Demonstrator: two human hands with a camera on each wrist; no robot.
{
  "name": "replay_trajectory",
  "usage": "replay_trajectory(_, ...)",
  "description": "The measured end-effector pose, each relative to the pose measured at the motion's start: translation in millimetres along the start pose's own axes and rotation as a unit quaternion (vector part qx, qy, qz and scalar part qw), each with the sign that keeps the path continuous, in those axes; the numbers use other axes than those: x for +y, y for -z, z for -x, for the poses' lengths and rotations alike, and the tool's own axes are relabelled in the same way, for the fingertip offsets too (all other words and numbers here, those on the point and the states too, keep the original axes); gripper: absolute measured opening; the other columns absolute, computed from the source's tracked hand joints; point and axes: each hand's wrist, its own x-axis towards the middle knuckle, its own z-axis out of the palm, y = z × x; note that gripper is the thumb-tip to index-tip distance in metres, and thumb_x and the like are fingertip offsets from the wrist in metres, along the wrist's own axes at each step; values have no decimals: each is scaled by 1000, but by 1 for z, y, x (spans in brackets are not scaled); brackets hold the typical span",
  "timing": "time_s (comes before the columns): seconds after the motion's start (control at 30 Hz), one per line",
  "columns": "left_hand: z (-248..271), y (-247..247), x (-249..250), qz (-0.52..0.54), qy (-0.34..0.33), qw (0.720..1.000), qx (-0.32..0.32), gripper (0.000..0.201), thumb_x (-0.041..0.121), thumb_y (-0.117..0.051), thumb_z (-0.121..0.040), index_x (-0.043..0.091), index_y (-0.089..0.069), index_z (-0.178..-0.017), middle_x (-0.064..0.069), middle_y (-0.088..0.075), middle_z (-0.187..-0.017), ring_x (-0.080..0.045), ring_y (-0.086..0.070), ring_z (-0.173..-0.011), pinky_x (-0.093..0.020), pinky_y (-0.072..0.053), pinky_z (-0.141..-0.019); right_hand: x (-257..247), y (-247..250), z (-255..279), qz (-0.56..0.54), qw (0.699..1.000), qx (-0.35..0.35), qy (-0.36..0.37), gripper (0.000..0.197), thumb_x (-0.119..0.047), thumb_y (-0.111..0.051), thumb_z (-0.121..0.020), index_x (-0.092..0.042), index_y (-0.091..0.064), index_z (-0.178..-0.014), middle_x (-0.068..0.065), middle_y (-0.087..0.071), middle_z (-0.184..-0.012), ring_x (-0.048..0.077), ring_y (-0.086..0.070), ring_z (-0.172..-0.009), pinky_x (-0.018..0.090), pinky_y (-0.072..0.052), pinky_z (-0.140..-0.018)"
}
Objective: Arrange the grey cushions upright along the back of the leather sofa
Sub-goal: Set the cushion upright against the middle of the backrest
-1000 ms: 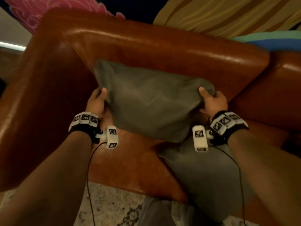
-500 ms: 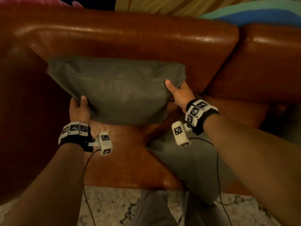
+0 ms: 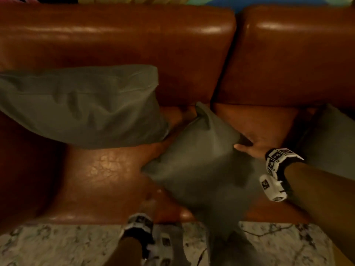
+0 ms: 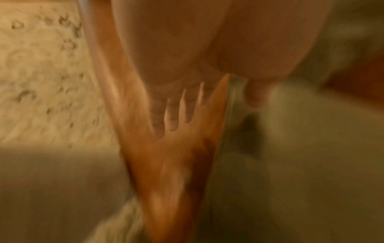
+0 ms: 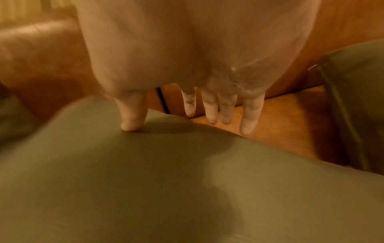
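One grey cushion (image 3: 80,106) stands upright against the brown leather sofa's back (image 3: 134,45) at the left, with no hand on it. A second grey cushion (image 3: 199,160) (image 5: 166,180) lies flat on the seat, turned cornerwise. My right hand (image 3: 249,146) (image 5: 187,125) is at its right edge: the thumb (image 5: 130,126) rests on top and the straight fingers (image 5: 249,118) reach past the edge over the seat. My left hand (image 3: 151,200) (image 4: 207,113) is blurred, with straight fingers over the seat's front, beside that cushion's left corner and holding nothing. A third grey cushion (image 3: 330,139) lies at the right.
A pale patterned rug (image 3: 57,246) lies in front of the sofa. Coloured fabric (image 3: 211,0) shows behind the backrest. A seam (image 3: 221,73) splits the back into two pads. Bare leather seat (image 3: 105,169) lies below the upright cushion.
Both hands have let go of the first cushion, which now stands alone against the back. The right hand moved right onto the second cushion; the left hand dropped to the seat's front.
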Motion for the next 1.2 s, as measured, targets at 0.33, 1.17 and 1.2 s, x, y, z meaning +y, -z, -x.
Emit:
replay_trajectory(0.33,-55,-83,115,173,19,979,105,58,42,-40,-100,2,-43,-143,-22,-47,-149,-39,-44,-138,-38,-33,-113,113,-64,52,-171,978,5,-122,81,-70,-35,-85,-21,-23,-148,22,-46,-144,43,-47,-128,43,-37,-106)
replay_trajectory(1.17,-45,-55,135,428,-40,894,126,65,59,-78,-63,26,-63,-117,-8,-70,-121,-32,-66,-111,-52,-51,-103,110,10,7,-356,927,93,-75,87,-73,-57,-71,-39,-26,-144,8,-48,-146,36,-49,-127,43,-37,-109)
replay_trajectory(1.2,-34,-45,155,411,-82,897,137,55,50,-75,-72,25,-59,-118,-10,-69,-122,-32,-66,-111,-51,-52,-102,116,11,10,-387,912,112,-79,87,-73,-57,-69,-42,-26,-143,8,-50,-144,36,-51,-125,46,-39,-108)
